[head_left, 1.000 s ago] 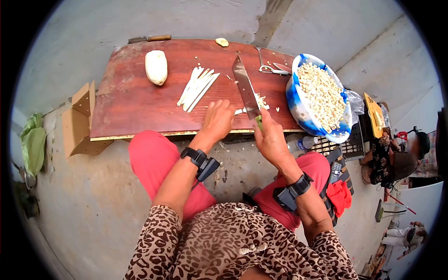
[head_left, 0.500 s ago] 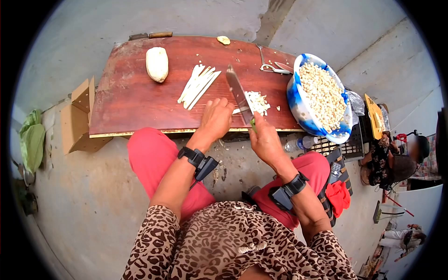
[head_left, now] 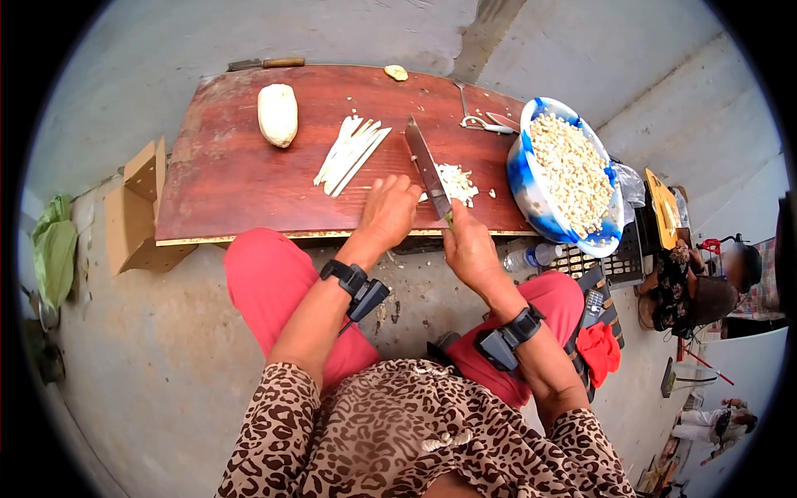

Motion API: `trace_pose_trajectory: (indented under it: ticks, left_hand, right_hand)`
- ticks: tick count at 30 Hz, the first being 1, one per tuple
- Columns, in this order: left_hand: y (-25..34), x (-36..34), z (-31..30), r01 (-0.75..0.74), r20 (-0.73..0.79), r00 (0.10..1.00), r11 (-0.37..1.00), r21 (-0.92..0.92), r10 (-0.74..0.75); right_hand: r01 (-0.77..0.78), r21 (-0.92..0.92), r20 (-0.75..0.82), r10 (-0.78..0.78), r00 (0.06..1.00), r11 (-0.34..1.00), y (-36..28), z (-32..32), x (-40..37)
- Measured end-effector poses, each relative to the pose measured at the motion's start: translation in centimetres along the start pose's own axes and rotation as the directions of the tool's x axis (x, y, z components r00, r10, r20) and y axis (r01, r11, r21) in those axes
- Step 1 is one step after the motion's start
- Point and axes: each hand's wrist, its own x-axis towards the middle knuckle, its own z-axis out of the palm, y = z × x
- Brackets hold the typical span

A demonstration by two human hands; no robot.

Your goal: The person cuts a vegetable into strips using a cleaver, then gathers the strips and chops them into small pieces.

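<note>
I can see one big knife (head_left: 426,162) on the go, and the right hand (head_left: 471,249) has its fingers wrapped tight around the handle near the front edge of the tabletop (head_left: 241,183). The left hand (head_left: 390,207) rests by that same edge, fingers bent down; one bit of white strip (head_left: 423,198) pokes out between it and the blade — I cannot tell how firmly the fingers have hold of it. One heap of chopped bits (head_left: 458,184) lies just right of the blade. One bunch of long white strips (head_left: 353,155) sits in the middle, too jumbled to count. One whole peeled vegetable (head_left: 277,114) lies near the back left corner, and one wooden-handled tool (head_left: 284,62) lies along the back edge. One pale yellow piece (head_left: 397,73) is at the back edge too, and one peeler (head_left: 486,126) is near the bowl. That one blue and white bowl (head_left: 516,178), full of little cubes (head_left: 573,170), takes up the right edge — big enough to block that end. On the floor, one cardboard box (head_left: 134,220) stands by the left edge. Two other people (head_left: 710,282) are off to the right.
</note>
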Motion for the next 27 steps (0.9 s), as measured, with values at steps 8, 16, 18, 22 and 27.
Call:
trace_pose_trajectory:
  ticks: [8, 16, 18, 22, 27]
  left_hand:
    - [-0.4, -0.8, -1.1, 0.047, 0.0, 0.999, 0.998, 0.044, -0.047]
    - [-0.4, -0.7, -1.0, 0.023, 0.005, 1.0, 0.998, 0.058, -0.023]
    - [-0.4, -0.5, -0.4, 0.02, -0.008, 1.0, 0.999, 0.039, -0.02]
    - [-0.4, -0.4, 0.2, 0.016, -0.021, 1.0, 1.0, 0.026, -0.016]
    - [-0.4, -0.7, 0.0, 0.019, -0.024, 1.0, 0.999, 0.035, -0.019]
  right_hand:
    - [0.103, 0.08, -0.081, -0.096, 0.992, 0.992, -0.9, -0.8, -0.2]
    - [0.066, 0.035, -0.048, -0.064, 0.997, 0.997, 0.0, -0.8, 0.5]
    - [0.098, 0.046, -0.081, -0.094, 0.992, 0.994, -0.7, -1.4, 0.5]
    - [0.085, -0.001, -0.028, -0.085, 0.996, 0.996, 0.0, 0.3, 0.2]
    - [0.067, 0.028, -0.034, -0.066, 0.997, 0.997, 0.4, 0.0, 0.6]
